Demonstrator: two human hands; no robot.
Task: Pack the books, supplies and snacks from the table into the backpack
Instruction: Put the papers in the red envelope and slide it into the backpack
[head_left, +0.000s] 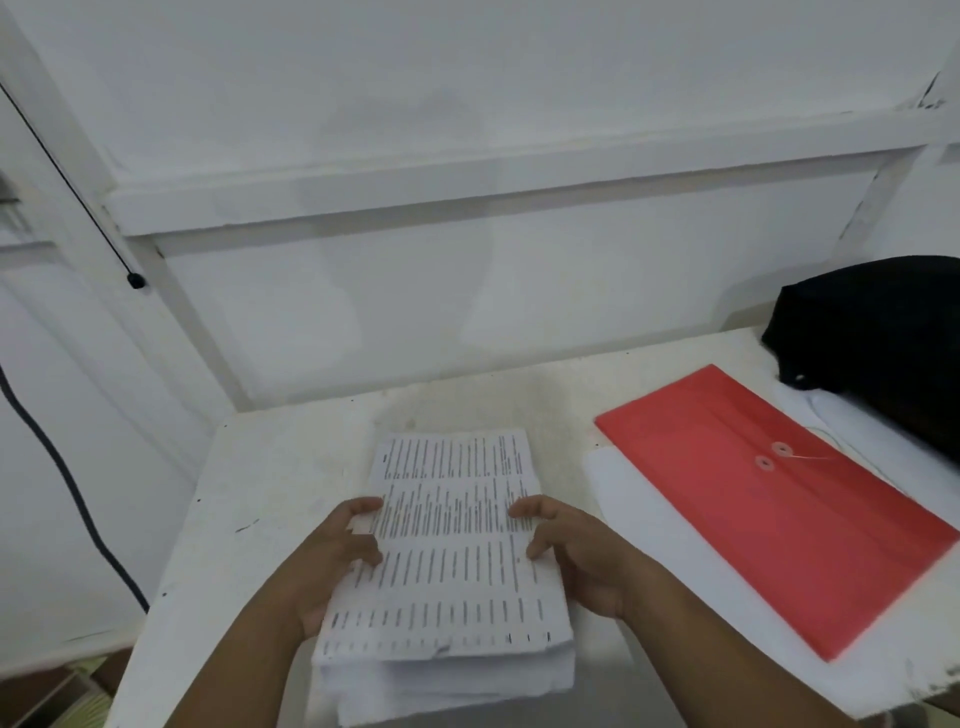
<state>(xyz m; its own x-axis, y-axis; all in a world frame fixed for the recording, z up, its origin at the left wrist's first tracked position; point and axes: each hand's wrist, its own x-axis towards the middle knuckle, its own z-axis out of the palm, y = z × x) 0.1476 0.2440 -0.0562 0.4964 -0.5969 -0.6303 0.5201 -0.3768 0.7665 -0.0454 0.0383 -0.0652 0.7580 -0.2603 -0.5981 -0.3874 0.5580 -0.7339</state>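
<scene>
1. I see the left hand (332, 561) with its fingers (363, 506) curled over the left edge of the paper stack (452, 551), gripping it.
2. The right hand (576, 556) grips the stack's right edge, thumb on the top sheet.
3. The stack sits at the table's (270, 467) near edge, about midway along it, printed side up.
4. A red envelope (769, 499) lies toward the right edge on white sheets (623, 499).
5. The black backpack (883, 338) rests at the far right corner, just beyond the envelope.
</scene>
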